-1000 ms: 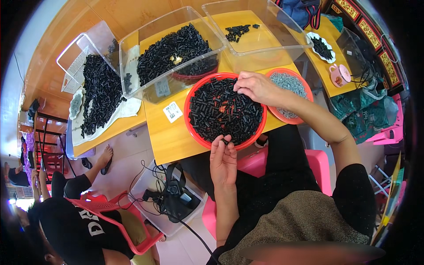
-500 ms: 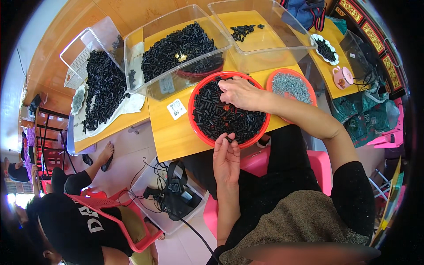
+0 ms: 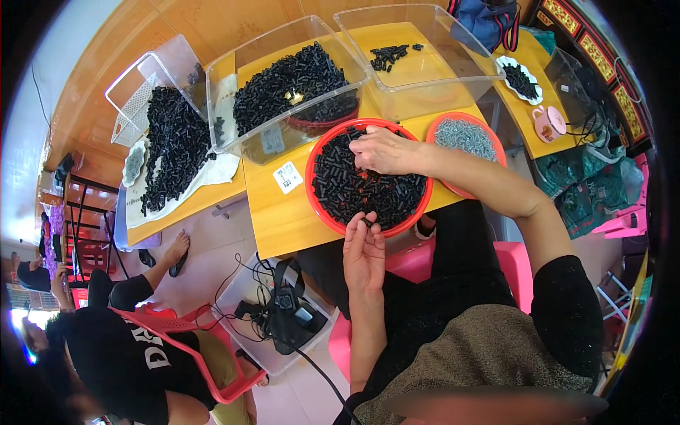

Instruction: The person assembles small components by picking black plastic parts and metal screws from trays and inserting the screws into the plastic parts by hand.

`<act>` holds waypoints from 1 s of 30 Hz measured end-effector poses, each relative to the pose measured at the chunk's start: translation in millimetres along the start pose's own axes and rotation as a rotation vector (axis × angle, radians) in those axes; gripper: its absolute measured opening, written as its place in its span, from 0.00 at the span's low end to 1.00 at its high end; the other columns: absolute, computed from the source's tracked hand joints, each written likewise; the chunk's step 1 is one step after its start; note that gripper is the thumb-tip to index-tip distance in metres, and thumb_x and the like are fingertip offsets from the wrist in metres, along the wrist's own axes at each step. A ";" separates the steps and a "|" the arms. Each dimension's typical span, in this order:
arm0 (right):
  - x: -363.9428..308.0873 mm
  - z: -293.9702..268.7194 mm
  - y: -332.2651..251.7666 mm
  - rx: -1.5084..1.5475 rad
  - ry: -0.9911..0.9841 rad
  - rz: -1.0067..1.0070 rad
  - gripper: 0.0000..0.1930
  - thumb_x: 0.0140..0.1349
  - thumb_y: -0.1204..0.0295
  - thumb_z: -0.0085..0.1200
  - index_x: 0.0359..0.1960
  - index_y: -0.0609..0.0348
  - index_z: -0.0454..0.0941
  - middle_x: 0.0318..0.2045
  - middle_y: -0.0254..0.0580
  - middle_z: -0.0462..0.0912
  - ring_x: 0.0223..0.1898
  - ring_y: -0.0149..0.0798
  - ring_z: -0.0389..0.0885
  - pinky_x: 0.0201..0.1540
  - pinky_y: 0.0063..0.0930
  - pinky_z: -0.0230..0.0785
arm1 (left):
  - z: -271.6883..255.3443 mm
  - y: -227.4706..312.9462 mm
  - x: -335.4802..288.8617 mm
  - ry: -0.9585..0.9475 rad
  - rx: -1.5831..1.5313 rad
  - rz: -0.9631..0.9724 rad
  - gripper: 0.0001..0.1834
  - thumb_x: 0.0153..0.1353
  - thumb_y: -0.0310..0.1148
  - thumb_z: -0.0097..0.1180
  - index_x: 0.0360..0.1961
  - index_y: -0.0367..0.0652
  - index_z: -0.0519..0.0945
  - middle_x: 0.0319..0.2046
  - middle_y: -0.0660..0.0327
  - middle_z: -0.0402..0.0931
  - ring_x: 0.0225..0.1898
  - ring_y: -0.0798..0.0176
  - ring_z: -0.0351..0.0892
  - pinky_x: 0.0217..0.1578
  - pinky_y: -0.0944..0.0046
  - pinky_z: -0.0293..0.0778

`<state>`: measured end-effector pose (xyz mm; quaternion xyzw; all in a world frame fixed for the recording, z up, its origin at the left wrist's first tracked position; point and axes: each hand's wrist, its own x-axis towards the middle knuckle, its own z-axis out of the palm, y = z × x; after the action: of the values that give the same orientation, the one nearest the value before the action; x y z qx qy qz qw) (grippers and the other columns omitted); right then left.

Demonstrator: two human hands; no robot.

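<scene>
A round red basin [image 3: 309, 185] full of small black tubular plastic parts [image 3: 336, 177] sits at the front edge of the yellow table. Over the basin's far part, my right hand [image 3: 382, 150] reaches down with its fingers bent together among the parts; what they hold, if anything, is hidden. At the near rim my left hand [image 3: 364, 248] is raised palm up, its fingertips pinched on a small black part [image 3: 367, 222]. Right of the basin, partly behind my right forearm, stands a red dish of silvery screws [image 3: 464, 138].
A clear bin [image 3: 244, 152] heaped with black parts stands behind the basin, beside another clear bin [image 3: 425, 106] holding several. More black parts [image 3: 173, 142] lie on a white cloth at left. A pink mug [image 3: 550, 124] stands at right. A person [image 3: 134, 354] sits at lower left.
The view has shifted slightly, so the table and bins sit a little lower and to the right at left. Both hands keep nearly the same places and grips.
</scene>
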<state>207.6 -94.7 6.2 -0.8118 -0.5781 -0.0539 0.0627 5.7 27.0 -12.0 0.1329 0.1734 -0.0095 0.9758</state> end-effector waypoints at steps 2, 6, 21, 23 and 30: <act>0.6 -1.4 -2.9 -0.038 -0.006 0.029 0.07 0.55 0.70 0.49 0.24 0.52 0.80 0.25 0.35 0.70 0.32 0.37 0.73 0.34 0.34 0.58 | 0.0 0.1 1.0 -0.004 -0.007 -0.001 0.11 0.65 0.27 0.48 0.48 0.39 0.71 0.42 0.54 0.76 0.36 0.66 0.77 0.37 0.71 0.78; -3.6 -5.6 -10.2 0.021 0.009 0.094 0.07 0.55 0.69 0.50 0.23 0.52 0.79 0.24 0.35 0.70 0.32 0.37 0.74 0.34 0.34 0.58 | -1.3 0.5 1.5 -0.013 -0.019 -0.004 0.11 0.65 0.27 0.48 0.48 0.39 0.71 0.42 0.54 0.76 0.36 0.66 0.77 0.37 0.71 0.78; -25.3 -30.8 -41.1 0.492 0.155 0.314 0.06 0.53 0.71 0.54 0.26 0.61 0.75 0.24 0.41 0.75 0.27 0.42 0.76 0.30 0.37 0.65 | -2.9 1.5 1.3 -0.013 -0.039 -0.025 0.11 0.65 0.27 0.48 0.48 0.39 0.72 0.42 0.55 0.77 0.35 0.68 0.78 0.37 0.72 0.77; -35.4 -48.3 -61.1 0.788 0.165 0.369 0.07 0.55 0.72 0.54 0.29 0.62 0.72 0.21 0.40 0.73 0.22 0.37 0.73 0.25 0.33 0.64 | -2.1 2.0 1.0 -0.007 -0.046 -0.024 0.11 0.65 0.28 0.48 0.48 0.40 0.72 0.43 0.56 0.77 0.34 0.69 0.77 0.35 0.73 0.76; -51.5 -69.8 -113.0 0.944 0.148 0.507 0.08 0.62 0.70 0.47 0.32 0.63 0.68 0.22 0.48 0.74 0.24 0.47 0.75 0.28 0.36 0.66 | 1.2 -2.8 0.5 -0.018 -0.005 0.003 0.11 0.65 0.29 0.49 0.49 0.43 0.72 0.44 0.59 0.77 0.31 0.71 0.75 0.31 0.76 0.74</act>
<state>83.0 -117.6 71.2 -0.8034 -0.3193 0.1714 0.4725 6.4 24.0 -11.9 0.1308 0.1645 -0.0088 0.9776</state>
